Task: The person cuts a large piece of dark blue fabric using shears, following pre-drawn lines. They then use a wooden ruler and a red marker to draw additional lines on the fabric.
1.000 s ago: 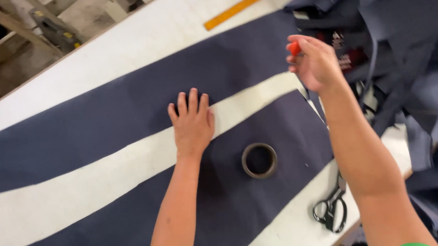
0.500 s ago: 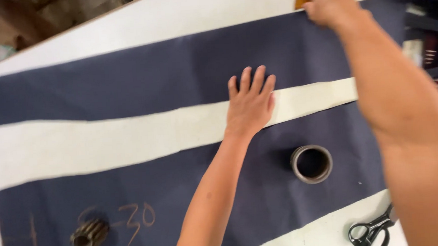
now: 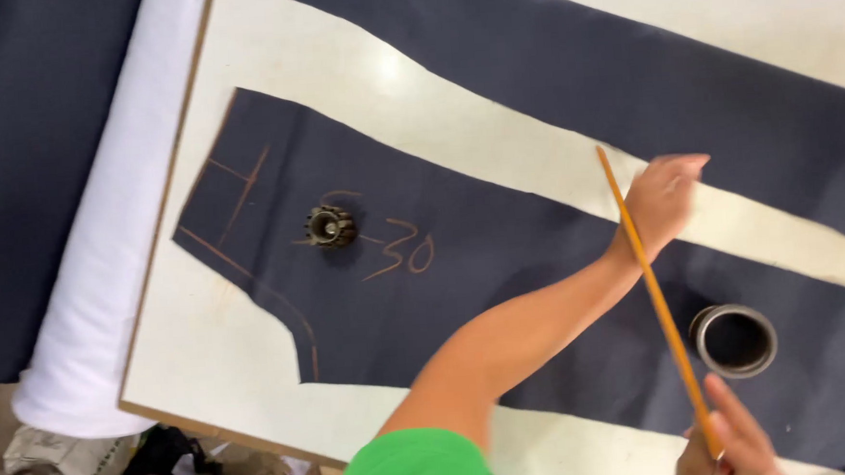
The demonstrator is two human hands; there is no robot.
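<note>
Pinching the yellow ruler (image 3: 652,293) low, the right hand (image 3: 727,443) angles it past the flat left hand (image 3: 662,201).

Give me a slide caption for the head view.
Left hand flat on dark cut fabric, right hand holding a yellow ruler beside a metal ring.

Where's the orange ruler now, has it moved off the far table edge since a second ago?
Yes. The orange ruler is now in the right hand, slanting over the dark fabric piece beside the metal ring.

Left hand (image 3: 664,199) flat on navy cloth (image 3: 500,253), right hand (image 3: 727,443) gripping yellow ruler (image 3: 653,298).
</note>
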